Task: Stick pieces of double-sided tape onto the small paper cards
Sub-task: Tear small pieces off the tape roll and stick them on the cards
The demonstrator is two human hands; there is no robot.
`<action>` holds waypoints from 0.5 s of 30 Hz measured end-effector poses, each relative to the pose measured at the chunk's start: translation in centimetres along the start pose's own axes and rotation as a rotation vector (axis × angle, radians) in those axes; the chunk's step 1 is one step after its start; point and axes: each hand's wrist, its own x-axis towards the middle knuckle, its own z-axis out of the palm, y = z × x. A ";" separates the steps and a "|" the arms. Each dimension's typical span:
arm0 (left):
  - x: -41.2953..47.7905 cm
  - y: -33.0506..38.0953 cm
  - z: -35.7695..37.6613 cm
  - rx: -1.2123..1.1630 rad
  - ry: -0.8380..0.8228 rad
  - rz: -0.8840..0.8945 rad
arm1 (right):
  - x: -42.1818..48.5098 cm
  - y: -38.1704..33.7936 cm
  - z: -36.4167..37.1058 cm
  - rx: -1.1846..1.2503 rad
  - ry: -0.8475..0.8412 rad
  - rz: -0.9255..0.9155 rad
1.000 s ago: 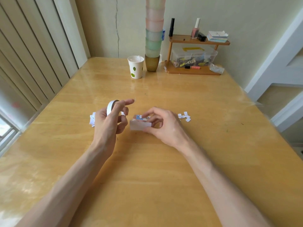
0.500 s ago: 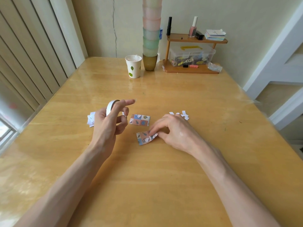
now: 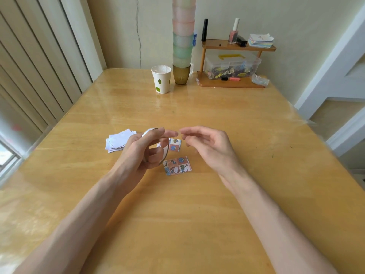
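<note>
Left of the near card (image 3: 177, 166), a loose heap of white paper slips (image 3: 118, 140) lies on the tabletop (image 3: 197, 214). Between the heap and that card the left hand (image 3: 138, 155) is raised, its grip curled through and around the tape roll (image 3: 165, 155), forefinger stretched out over the rim.

The near card now lies flat and alone, pattern side up, with a second patterned card (image 3: 175, 144) just beyond it, partly hidden by the roll. Half a second ago the right fingertips were down on the near card, tilting it against the wood; now they are off it.

The right hand (image 3: 211, 149) has lifted to above and to the right of that card. Its grip is loose, thumb and forefinger drawn close together right at the tip of the left forefinger and nothing showing between them. If a tape end is there, it is too small to make out.

So the card looks placed and ready, and the next job, I'd say, is pulling a piece off the roll. Compared with a second back — when the right hand held cards further off — the left hand has barely shifted.
</note>
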 end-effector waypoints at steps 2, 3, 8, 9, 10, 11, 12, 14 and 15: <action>-0.1 0.1 0.1 0.016 -0.037 -0.008 | -0.2 -0.1 0.1 0.062 -0.049 0.031; -0.2 0.1 0.2 0.019 -0.046 -0.008 | -0.2 -0.2 0.1 0.084 -0.063 0.039; -0.1 0.0 0.0 0.019 -0.039 -0.004 | -0.3 -0.4 0.0 0.153 -0.060 0.035; -0.1 0.0 0.0 0.018 -0.037 -0.007 | -0.3 -0.4 -0.1 0.158 -0.058 0.034; -0.1 0.0 0.0 0.019 -0.035 -0.008 | -0.3 -0.4 -0.2 0.160 -0.056 0.034; -0.1 0.0 0.0 0.021 -0.032 -0.006 | -0.3 -0.4 -0.3 0.161 -0.052 0.036; -0.1 0.0 0.1 0.022 -0.029 -0.003 | -0.3 -0.4 -0.3 0.163 -0.047 0.037; -0.1 0.0 0.1 0.021 -0.026 -0.002 | -0.3 -0.3 -0.4 0.172 -0.034 0.036; -0.1 0.0 0.1 0.023 -0.026 -0.001 | -0.3 -0.2 -0.4 0.176 -0.028 0.033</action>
